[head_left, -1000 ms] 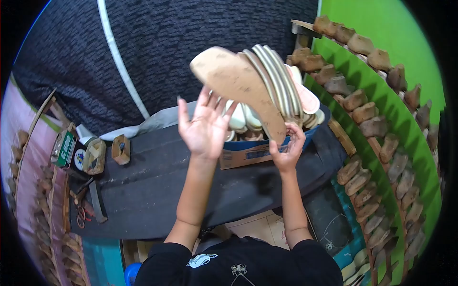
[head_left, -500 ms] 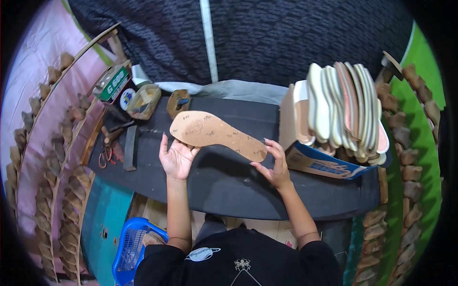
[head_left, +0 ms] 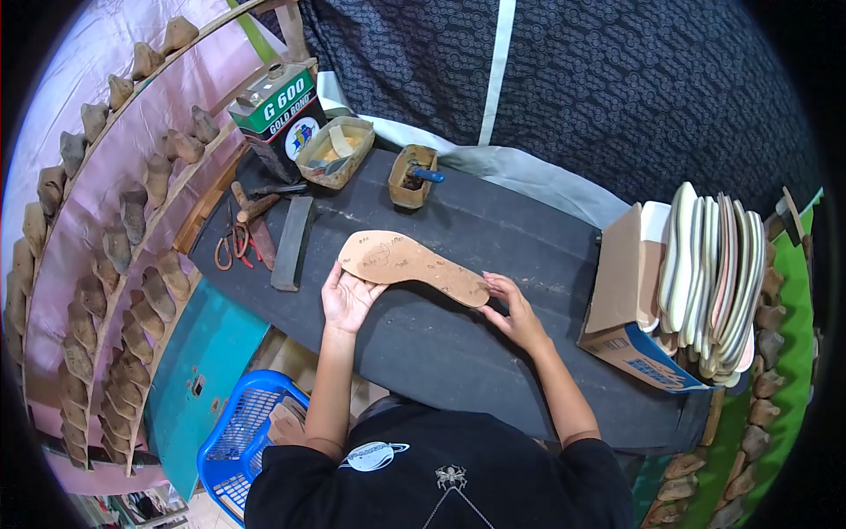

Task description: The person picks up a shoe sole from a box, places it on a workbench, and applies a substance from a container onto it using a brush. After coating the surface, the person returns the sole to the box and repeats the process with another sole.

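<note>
A tan insole [head_left: 401, 263] with small handwritten marks on its upper face is held above the dark tabletop. Its broad end rests on my left hand [head_left: 348, 301], thumb at the outer edge and fingers partly hidden underneath. At the narrow end, my right hand [head_left: 511, 309] pinches the tip between thumb and fingers. Left of the insole lies a dark rectangular bar [head_left: 293, 243], with a hammer [head_left: 251, 203] and orange-handled scissors [head_left: 233, 245] beyond it. The writing is too small to read.
On the right, a cardboard box [head_left: 617, 264] holds several stacked insoles [head_left: 705, 278]. A green-and-black can [head_left: 280, 119], a plastic tub [head_left: 337, 154] and a small container [head_left: 412, 181] line the back left. Racks of shoe lasts [head_left: 132, 216] flank the table; a blue basket [head_left: 231, 441] stands below.
The view has swung left, so the table items appear farther right and the left rack shows more. Both hands still hold the insole, which now appears smaller and a little lower.
</note>
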Demonstrator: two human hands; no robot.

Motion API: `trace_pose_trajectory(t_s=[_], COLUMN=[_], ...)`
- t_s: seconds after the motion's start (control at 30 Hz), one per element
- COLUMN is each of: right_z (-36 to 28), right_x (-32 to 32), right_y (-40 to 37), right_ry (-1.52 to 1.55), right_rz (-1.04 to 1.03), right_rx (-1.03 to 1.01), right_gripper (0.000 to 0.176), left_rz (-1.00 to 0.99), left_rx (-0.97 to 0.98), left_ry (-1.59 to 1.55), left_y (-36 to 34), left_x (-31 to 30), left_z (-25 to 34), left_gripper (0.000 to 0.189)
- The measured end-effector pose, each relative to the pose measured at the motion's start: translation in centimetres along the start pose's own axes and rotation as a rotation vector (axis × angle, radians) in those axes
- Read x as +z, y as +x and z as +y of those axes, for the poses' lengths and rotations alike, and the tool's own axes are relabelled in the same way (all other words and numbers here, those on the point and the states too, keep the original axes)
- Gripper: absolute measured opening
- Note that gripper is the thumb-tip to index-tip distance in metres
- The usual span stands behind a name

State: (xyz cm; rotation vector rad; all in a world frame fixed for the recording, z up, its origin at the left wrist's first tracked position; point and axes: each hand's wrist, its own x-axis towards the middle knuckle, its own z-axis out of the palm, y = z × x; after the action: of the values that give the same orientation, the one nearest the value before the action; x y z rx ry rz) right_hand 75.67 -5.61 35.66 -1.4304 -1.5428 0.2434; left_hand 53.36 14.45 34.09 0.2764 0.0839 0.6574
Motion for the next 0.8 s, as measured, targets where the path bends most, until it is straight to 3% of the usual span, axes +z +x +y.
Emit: trace_pose_trajectory(t_s=[0.1,0.17,0.27,0.4,0.47,0.6,0.73,0.8], right_z=[0.4,0.3,2.0,3.9,4.4,5.4,7.0,7.1], right_x=[-0.9,-1.3,-1.0,1.1,2.5,4.8,6.6,7.0], right_y=[1.7,3.4,6.2,11.4,14.0,17.7,19.5,19.8], right_ry=[-0.076,-0.182,-0.23,-0.105,-0.013,0.077,-0.021,-0.066], right_rz=[-0.124,-0.085,-0.048,0.162,0.319,0.323,0.381,0.402], right_rx=[0.106,0.075,0.011,0.015,0.129,0.171,0.063,0.019], right_gripper=[0.04,0.023,0.011,0.019,0.034,0.048,0.044,0.032], left_rz=[0.041,0.061,0.076,0.079,0.076,0.079,0.042,0.037], left_rx=[-0.002,-0.006,-0.014,-0.025,-0.023,-0.021,-0.022,-0.005], left_ry=[0.002,0.006,0.005,0.0,0.017,0.044,0.024,0.043], left_y=[0.5,0.6,0.8,1.2,1.2,1.0,1.0,0.9], left_x=[-1.4,-2.0,-2.7,-3.4,-3.6,-3.8,-4.0,-3.5], left_z=[0.9,1.6,2.4,2.8,2.7,2.6,2.8,2.8], left_gripper=[0.053,0.053,0.053,0.053,0.053,0.053,0.052,0.05])
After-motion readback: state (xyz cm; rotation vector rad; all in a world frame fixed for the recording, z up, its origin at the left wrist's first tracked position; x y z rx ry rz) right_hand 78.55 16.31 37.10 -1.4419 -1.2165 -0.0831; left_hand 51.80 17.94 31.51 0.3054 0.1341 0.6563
